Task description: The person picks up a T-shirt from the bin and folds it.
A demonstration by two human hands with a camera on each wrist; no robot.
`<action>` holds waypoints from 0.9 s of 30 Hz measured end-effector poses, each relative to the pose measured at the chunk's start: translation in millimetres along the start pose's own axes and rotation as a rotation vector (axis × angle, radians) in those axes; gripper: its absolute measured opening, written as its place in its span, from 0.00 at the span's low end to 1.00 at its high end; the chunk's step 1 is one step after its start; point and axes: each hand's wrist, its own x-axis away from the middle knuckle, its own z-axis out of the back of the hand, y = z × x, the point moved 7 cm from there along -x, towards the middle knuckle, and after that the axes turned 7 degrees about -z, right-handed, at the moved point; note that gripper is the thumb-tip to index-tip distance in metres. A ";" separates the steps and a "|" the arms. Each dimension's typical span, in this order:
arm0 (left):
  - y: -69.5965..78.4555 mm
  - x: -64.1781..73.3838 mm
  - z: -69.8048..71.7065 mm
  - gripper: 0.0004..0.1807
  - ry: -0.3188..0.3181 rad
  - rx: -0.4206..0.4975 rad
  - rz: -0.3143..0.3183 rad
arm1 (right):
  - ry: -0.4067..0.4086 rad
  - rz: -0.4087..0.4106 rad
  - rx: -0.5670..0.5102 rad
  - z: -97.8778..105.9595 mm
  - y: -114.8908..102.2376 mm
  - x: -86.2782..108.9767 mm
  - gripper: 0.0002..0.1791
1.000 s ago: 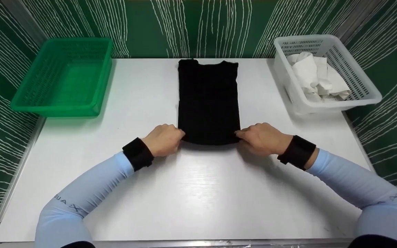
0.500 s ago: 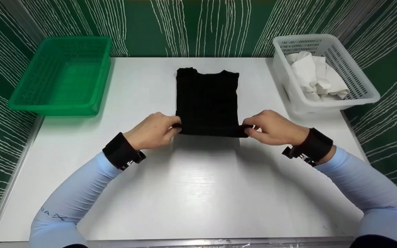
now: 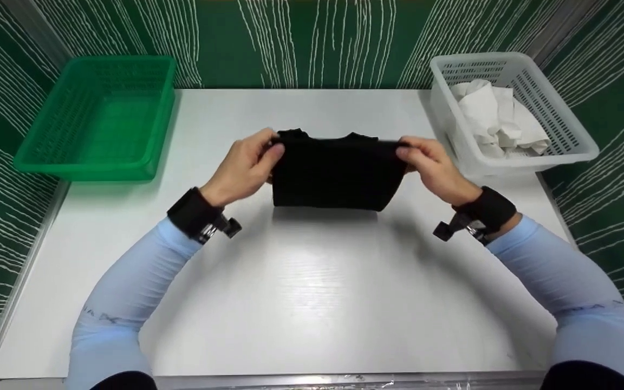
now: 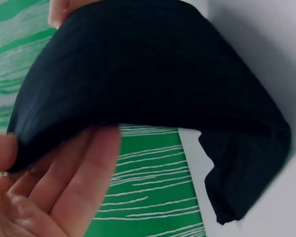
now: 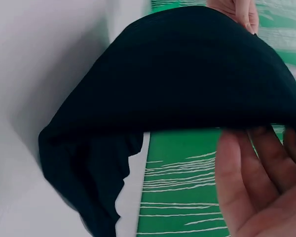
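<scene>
A black garment (image 3: 333, 173), seemingly a folded shirt, is lifted at its near end and bent back over itself in the middle of the table. My left hand (image 3: 244, 165) pinches the raised edge at its left corner, thumb on the near side. At the right corner my right hand (image 3: 434, 165) pinches the same edge. In the left wrist view the cloth (image 4: 138, 69) arches up, and its far end still lies on the table. The right wrist view shows my fingers (image 5: 259, 173) behind the cloth's edge.
A green plastic basket (image 3: 152, 168) stands at the back left of the white table (image 3: 312, 314). At the back right is a white basket (image 3: 577, 154) with crumpled white cloth (image 3: 485, 114) inside. Green walls (image 3: 339, 49) with white streaks enclose the back and sides.
Both hands have raised the garment's near edge from the table and carried it away from me toward the neckline end. The whole garment has also shifted and now shows a fold at its near side.
</scene>
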 end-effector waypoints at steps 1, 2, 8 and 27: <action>-5.0 -7.2 1.4 0.12 0.026 0.020 0.023 | 0.046 -0.014 -0.059 3.5 3.8 -6.2 0.13; -10.5 -14.5 2.9 0.11 0.050 0.028 0.044 | 0.092 -0.022 -0.094 6.8 7.7 -12.5 0.14; -50.0 -58.1 9.8 0.10 0.160 -0.079 0.143 | 0.288 -0.085 -0.145 24.8 35.4 -53.1 0.16; -180.2 -52.0 -31.8 0.33 0.003 -0.039 0.633 | 0.126 -0.471 0.513 29.8 135.0 -120.6 0.45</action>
